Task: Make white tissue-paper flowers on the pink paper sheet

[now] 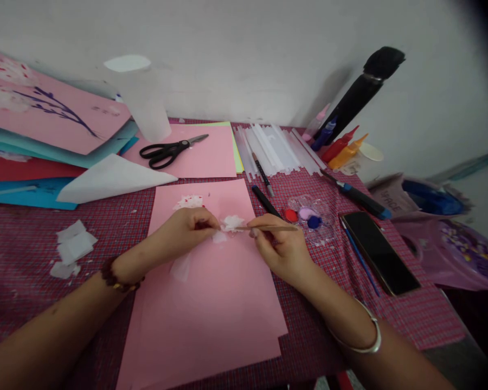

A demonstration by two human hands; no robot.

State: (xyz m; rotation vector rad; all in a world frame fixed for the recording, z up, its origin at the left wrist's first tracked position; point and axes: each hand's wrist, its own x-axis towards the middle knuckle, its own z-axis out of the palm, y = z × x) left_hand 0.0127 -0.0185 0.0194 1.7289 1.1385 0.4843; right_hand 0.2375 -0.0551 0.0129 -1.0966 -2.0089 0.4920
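My left hand (187, 227) is closed in a pinch beside a small crumpled white tissue piece (232, 222) lying on a pink paper sheet (211, 303). My right hand (282, 249) is closed around a thin wooden stick, perhaps a brush handle (268, 228), whose tip points left into the tissue piece. Another white tissue blob with red specks (188, 202) is stuck higher on the sheet. A flat pale tissue strip (181, 268) lies just below my left hand.
A clear paint palette (311, 216) with red, lilac and blue paint sits right of my hand. A black phone (379, 250), pens, white strips (276, 146), paint bottles (337, 146), black scissors (168, 151), torn tissue scraps (73, 246) and stacked coloured sheets lie around on the red checked cloth.
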